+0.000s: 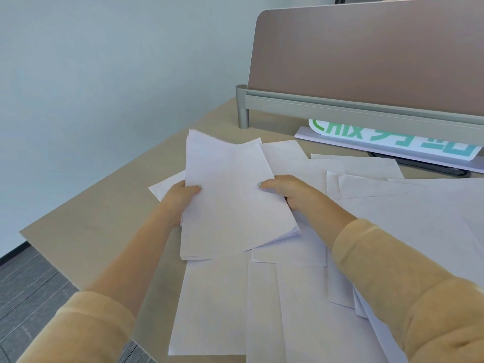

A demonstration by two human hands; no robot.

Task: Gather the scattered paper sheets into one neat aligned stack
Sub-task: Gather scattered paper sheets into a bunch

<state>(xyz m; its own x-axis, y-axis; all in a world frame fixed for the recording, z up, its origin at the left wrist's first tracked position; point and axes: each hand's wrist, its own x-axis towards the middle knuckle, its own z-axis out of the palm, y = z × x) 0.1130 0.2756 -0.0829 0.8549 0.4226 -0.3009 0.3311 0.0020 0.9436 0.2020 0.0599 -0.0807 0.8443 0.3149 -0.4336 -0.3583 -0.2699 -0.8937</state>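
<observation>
- Head view: a bundle of sheets (233, 195) is held above the bench (104, 205), left hand (180, 195) and right hand (285, 189) gripping opposite edges, thumbs on top, other fingers hidden beneath.
- Bundle: white, unevenly aligned, far corners curling up.
- Loose sheets (301, 297) overlap on the bench, cut off at the right and bottom.
- A sign (392, 142) is half hidden under the divider (366, 61).

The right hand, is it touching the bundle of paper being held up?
Touching. The head view shows the right hand gripping the bundle's right edge, thumb on top.
</observation>
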